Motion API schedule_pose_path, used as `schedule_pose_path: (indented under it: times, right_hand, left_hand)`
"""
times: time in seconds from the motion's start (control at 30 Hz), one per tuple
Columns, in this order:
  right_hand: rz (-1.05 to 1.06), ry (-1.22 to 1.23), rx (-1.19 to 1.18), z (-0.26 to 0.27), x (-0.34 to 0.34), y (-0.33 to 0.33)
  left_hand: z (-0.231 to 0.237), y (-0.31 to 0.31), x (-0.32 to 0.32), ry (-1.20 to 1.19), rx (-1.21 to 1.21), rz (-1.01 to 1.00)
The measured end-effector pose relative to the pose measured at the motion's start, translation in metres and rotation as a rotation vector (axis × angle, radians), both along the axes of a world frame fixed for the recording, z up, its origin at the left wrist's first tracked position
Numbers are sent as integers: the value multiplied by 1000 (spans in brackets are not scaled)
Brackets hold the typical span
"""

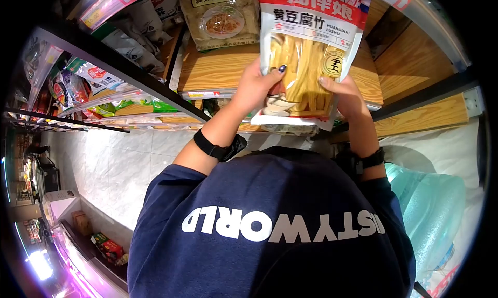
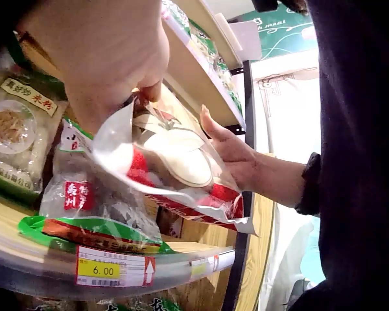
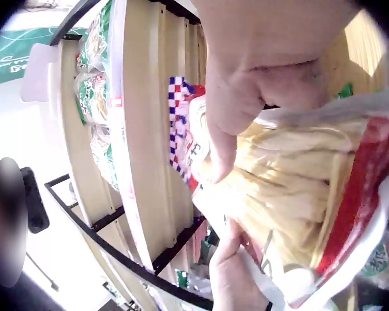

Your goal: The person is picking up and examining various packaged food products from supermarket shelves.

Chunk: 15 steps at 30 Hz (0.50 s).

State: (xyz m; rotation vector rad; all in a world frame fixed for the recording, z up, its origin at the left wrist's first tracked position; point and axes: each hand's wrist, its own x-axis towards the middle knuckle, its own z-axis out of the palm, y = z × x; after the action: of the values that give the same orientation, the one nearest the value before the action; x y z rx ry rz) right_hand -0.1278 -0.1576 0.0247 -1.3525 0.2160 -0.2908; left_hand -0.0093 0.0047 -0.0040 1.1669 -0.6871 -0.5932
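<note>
A bag of dried tofu sticks (image 1: 301,85), red and white with a see-through window, is held up in front of the chest over the shelf edge. My left hand (image 1: 258,85) grips its left side, thumb laid across the front. On the opposite side my right hand (image 1: 350,95) grips the edge, its thumb also on the front. In the left wrist view the bag (image 2: 181,162) tilts, with the left hand (image 2: 104,61) at its near side. Yellow sticks fill the bag (image 3: 292,188) in the right wrist view, below the right hand (image 3: 266,71).
Behind the bag, a packet of rice noodles (image 1: 223,20) stands on the wooden shelf (image 1: 218,70). A grey packet with green trim (image 2: 100,194) lies by a price tag (image 2: 113,269) reading 6.00. Dark metal posts (image 1: 140,80) frame the shelves. A large teal water bottle (image 1: 428,210) stands at the right.
</note>
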Motion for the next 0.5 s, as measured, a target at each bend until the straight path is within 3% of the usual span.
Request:
schedule_pose_path:
  times: [0.07,0.13,0.23,0.3,0.43,0.5]
  right_hand:
    - [131,34,-68,-5,7,-3]
    - [67,9,-30,-10,8,-1]
    - [-15,-54,-12,-17,12,0]
    - [-48,-49,-13,-19,11,-1]
    - [-109,8,-188,-13,6,-4]
    - [-175,53,82,-2,-1,-1]
  left_hand:
    - [8,-3,-7,21,-4,-38]
    - [19,0,-9,10,92,-95]
    - [19,-5,-10,-39,-8,-113]
    - [21,-4,-8,70,50,-187]
    - [21,-4,-3,104,121,-153]
    - [16,-4,0,144,132,-136]
